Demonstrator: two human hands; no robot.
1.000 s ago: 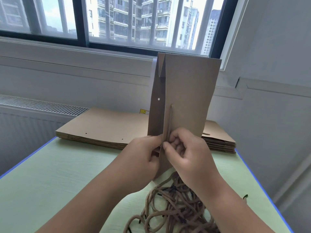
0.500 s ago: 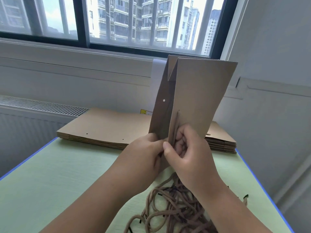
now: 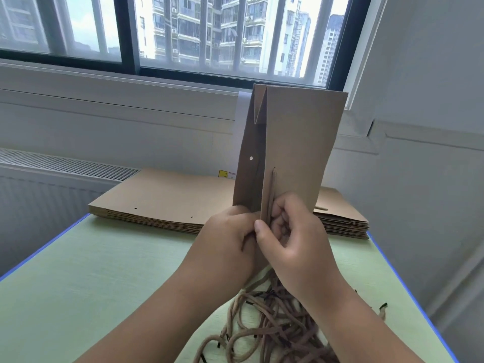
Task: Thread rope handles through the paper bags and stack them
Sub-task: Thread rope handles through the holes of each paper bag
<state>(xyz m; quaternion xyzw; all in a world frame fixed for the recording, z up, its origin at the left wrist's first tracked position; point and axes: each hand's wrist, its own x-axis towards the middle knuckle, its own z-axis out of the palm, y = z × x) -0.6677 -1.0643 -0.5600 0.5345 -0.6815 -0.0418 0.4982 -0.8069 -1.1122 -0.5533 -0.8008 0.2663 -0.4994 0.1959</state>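
Note:
A flat brown paper bag (image 3: 298, 153) stands upright in front of me, its folded side turned toward the camera. My left hand (image 3: 225, 239) grips its lower left edge. My right hand (image 3: 290, 239) pinches the lower right panel together with a brown rope handle (image 3: 272, 189) that runs up the outside to a hole. A second punched hole (image 3: 251, 158) shows on the left panel. A tangle of loose brown ropes (image 3: 267, 328) with black tips lies on the table below my wrists.
A stack of flat paper bags (image 3: 167, 203) lies across the back of the pale green table (image 3: 91, 284). The table has blue edges. A radiator grille (image 3: 65, 165), a window and white walls close in behind and on the right.
The bag tilted to the right half a second ago and now stands upright again. Both hands stay closed on its lower edge and the rope.

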